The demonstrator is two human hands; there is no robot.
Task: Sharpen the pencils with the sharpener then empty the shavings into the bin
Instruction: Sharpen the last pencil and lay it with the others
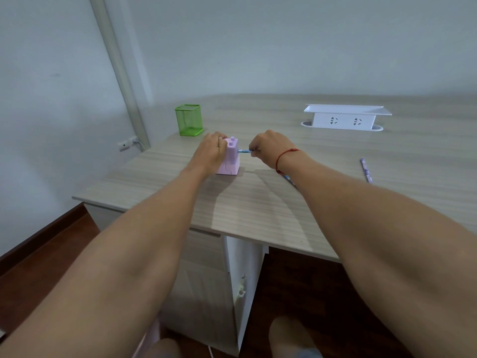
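Note:
A pink box-shaped pencil sharpener stands on the wooden desk. My left hand grips its left side. A blue pencil sticks level into the sharpener's right face, and my right hand is closed on its outer end. Just below my right wrist a second blue pencil lies on the desk, mostly hidden by my forearm. A purple pencil lies further right. A green mesh bin stands behind the sharpener to the left.
A white socket box with a flat lid sits at the back right of the desk. The desk's front edge runs across below my forearms, with a cabinet and dark floor beneath. A wall outlet is at left.

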